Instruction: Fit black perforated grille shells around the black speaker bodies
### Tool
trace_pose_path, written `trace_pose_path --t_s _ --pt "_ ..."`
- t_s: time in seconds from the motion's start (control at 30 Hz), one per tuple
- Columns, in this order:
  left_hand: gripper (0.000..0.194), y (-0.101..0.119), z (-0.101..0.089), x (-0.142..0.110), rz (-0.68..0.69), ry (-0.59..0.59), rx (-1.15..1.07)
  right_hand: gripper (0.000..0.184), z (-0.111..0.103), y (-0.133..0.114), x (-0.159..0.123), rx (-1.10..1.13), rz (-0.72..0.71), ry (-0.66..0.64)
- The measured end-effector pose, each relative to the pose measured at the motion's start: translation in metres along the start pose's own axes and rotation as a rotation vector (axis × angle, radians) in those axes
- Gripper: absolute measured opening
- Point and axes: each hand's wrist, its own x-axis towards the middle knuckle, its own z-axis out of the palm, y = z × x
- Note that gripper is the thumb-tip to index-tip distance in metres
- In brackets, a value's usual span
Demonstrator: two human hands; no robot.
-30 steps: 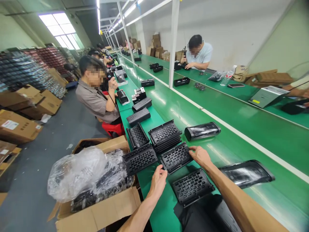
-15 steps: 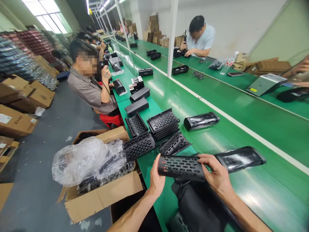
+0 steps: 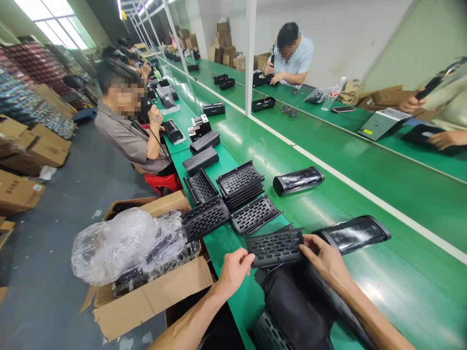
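Between my two hands is a black perforated speaker grille with rows of oblong slots. My left hand pinches its left end, and my right hand has thumb and fingers closed on the right end. Part of another dark piece shows behind and under the held grille. Just beyond lies a single grille, hollow side up. A stack of similar grilles is behind that, with more grilles to its left. Below my hands, a black bag-like cover lies on the green bench.
An open carton with plastic-wrapped parts stands left of the bench. Wrapped black speakers lie on the green belt. A seated co-worker is at the left; others work across the belt, beyond a white post.
My hands have turned the grille so that its slotted face looks different, and my left fingers have shifted to a pinch at its end. The view has swung slightly right.
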Motion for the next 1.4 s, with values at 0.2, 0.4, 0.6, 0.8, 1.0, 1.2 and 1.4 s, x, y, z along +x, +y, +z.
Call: trace_pose_path --t_s 0.2,0.4,0.6,0.8,1.0,1.2,1.4 --pt "0.047 -0.006 0.037 0.012 -0.145 -0.052 -0.008 0.027 0.013 0.017 0.047 -0.316 0.127 -0.086" --pt "0.048 -0.011 0.007 0.033 -0.199 0.187 -0.107 0.036 0.020 -0.009 0.086 -0.396 0.005 -0.095" --pt "0.058 -0.009 0.001 0.075 -0.174 0.319 -0.136 0.026 0.062 -0.047 0.145 -0.381 0.008 -0.070" --pt "0.041 -0.003 0.008 0.065 0.044 0.410 -0.079 0.028 0.059 -0.042 0.141 -0.188 -0.102 0.067" --pt "0.041 0.021 -0.014 0.025 0.916 0.444 0.231 0.045 0.002 -0.020 0.064 0.039 -0.353 0.245" --pt "0.044 0.053 -0.026 0.005 1.075 0.390 0.228 0.044 -0.015 -0.007 0.001 0.097 -0.412 0.325" --pt "0.013 0.027 0.011 -0.009 0.396 0.176 -0.132 0.037 -0.023 0.007 0.008 -0.029 -0.110 0.093"
